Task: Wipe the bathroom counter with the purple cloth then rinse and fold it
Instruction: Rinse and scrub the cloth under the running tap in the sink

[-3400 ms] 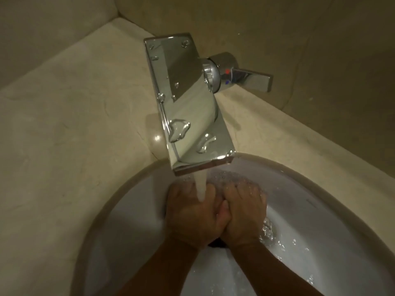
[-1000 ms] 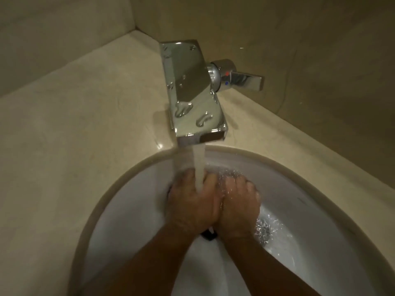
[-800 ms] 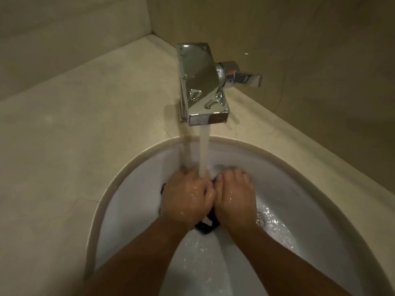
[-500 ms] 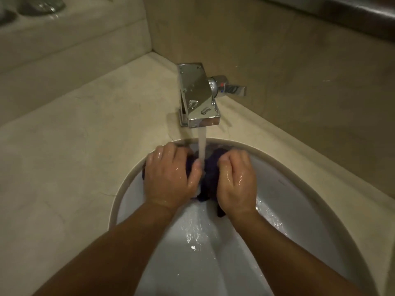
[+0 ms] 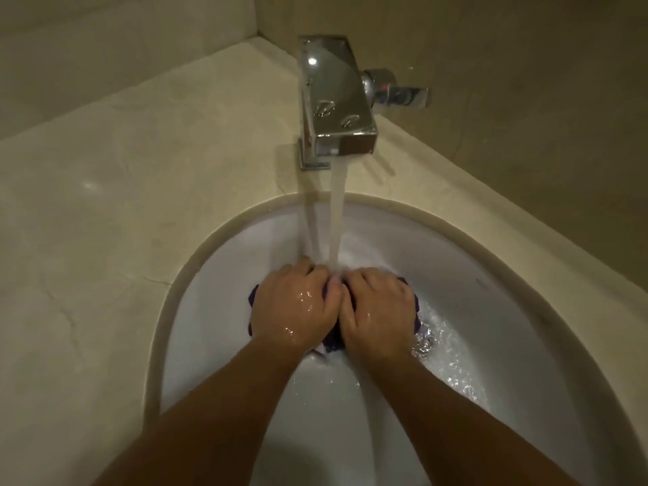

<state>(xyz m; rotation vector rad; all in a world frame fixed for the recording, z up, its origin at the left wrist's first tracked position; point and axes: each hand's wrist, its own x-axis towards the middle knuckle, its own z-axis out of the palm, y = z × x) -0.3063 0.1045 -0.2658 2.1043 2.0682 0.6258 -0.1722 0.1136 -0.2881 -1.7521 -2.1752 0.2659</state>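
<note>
Clutching with left hand [image 5: 294,306] and right hand [image 5: 377,310], side by side at frame centre, fingers curled into the purple cloth [image 5: 333,341], bunched low in the sink [image 5: 210,310] under the running tap [image 5: 333,100]. Rinsing well underway, by the look. Leaves wringing and folding to do.

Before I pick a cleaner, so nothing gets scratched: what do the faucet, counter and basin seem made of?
Faucet: metal, mirror chrome; it reflects the light sharply. Counter: polished beige stone, perhaps marble; faint veins, soft glare spot. Basin: probably glazed white ceramic; smooth, glossy, uniform.
</note>
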